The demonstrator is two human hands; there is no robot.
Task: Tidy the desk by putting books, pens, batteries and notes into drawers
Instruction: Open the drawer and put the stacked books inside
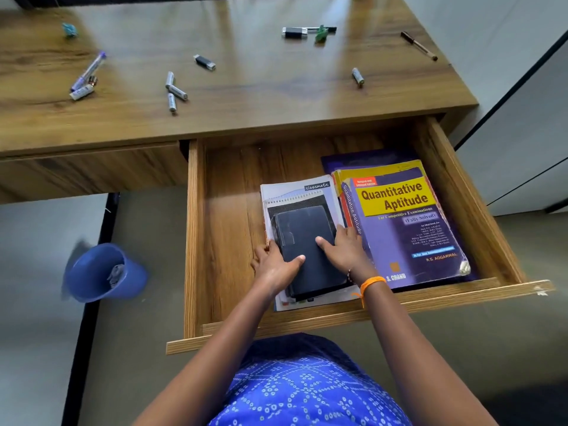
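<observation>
Both hands are settling a small dark book [307, 247] onto the stack in the open drawer [227, 229]; the left hand [276, 265] clasps the book's left edge with the thumb laid across the cover and the fingers curled down the side, and the right hand [344, 250] holds its right edge, thumb on the cover, fingers tucked between it and the neighbouring volume. The book lies on a spiral notebook [299, 196] near the drawer's front edge, just beside the Quantitative Aptitude book [402, 232] that fills the drawer's right side.

To do this well, square the dark book against the notebook beneath so its edges run parallel with the drawer's front edge; keep the stack low enough to pass under the desk [261, 96] when the drawer slides in, and from this angle I cannot tell how much headroom is left; draw the right fingers out of the gap slowly so the taller book does not tip inward.

Much remains on the desk: batteries [175, 90] near the middle of its front edge, one battery [358, 76] toward the right edge, a purple pen [89, 70] by the left edge, a brown pen [419, 46] at the far right corner; the drawer's left side is bare wood and would take them.
</observation>
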